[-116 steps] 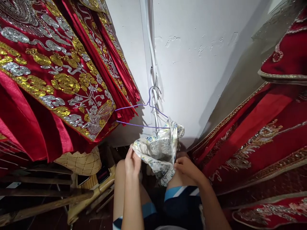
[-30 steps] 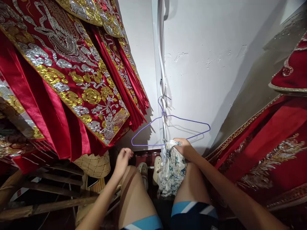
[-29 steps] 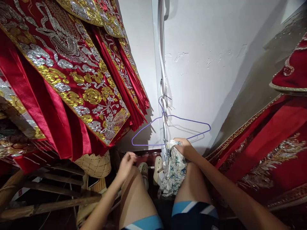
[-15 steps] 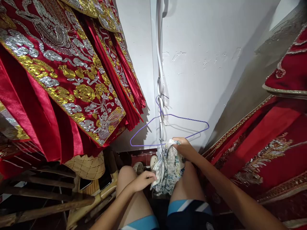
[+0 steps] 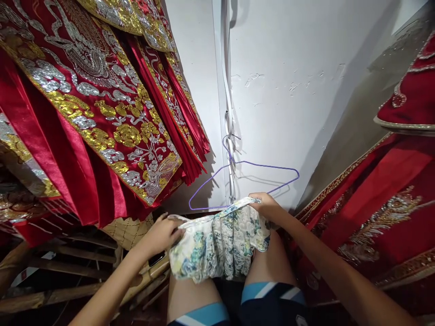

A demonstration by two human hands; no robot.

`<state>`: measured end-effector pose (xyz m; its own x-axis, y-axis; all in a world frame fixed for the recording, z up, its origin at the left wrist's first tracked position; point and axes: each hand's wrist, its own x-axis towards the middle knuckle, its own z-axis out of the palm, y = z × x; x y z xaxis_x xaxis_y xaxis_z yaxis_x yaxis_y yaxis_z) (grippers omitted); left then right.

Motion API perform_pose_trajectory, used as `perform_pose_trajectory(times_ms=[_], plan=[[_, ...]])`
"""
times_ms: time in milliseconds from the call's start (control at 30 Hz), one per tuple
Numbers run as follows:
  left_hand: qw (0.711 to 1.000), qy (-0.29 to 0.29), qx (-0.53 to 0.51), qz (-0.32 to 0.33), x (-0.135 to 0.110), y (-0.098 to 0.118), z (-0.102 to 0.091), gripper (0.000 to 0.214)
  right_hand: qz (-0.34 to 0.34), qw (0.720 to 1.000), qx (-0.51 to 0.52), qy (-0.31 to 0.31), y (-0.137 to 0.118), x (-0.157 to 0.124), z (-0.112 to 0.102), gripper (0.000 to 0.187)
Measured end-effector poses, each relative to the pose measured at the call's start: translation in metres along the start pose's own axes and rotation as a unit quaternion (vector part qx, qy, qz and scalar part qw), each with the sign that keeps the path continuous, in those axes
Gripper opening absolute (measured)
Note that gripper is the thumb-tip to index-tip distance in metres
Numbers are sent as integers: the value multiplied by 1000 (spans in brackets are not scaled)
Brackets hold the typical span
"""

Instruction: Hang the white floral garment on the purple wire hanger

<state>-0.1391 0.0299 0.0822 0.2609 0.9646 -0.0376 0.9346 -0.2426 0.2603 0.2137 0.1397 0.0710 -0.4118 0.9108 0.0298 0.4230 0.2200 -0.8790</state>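
A white garment with a blue, green and yellow floral print is stretched sideways above my thighs, its gathered middle crinkled. My left hand is closed on its left upper corner. At the right upper corner, my right hand pinches the edge. Just beyond the cloth a purple wire hanger hangs by its hook from a white strap against the wall. The garment's upper edge overlaps part of the hanger's bottom bar. What kind of garment it is, I cannot make out.
Red costumes with gold and silver sequins hang at the left. More red embroidered cloth fills the right side. A bamboo chair stands low on the left, with a woven tan item by it. A white wall rises ahead.
My left hand has moved left, gripping the garment's corner, and the bunched cloth is now spread wide. My right hand keeps its hold. The view has shifted slightly.
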Motion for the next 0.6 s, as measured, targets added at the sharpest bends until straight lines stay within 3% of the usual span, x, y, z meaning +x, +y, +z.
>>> perform_pose_trajectory(times_ms=[133, 300, 400, 500, 600], plan=[[993, 107, 43, -7, 25, 3, -20, 40, -31, 999, 1, 29, 4, 2, 1, 21], [972, 212, -35, 92, 63, 49, -33, 26, -84, 995, 0, 46, 3, 1, 12, 22], [954, 266, -105, 87, 86, 73, -30, 17, -125, 991, 11, 53, -1, -3, 21, 20], [933, 328, -143, 38, 102, 75, -25, 25, -161, 985, 19, 62, 1, -10, 22, 19], [928, 350, -121, 41, 106, 64, -27, 29, -134, 979, 5, 156, 10, -16, 8, 49]])
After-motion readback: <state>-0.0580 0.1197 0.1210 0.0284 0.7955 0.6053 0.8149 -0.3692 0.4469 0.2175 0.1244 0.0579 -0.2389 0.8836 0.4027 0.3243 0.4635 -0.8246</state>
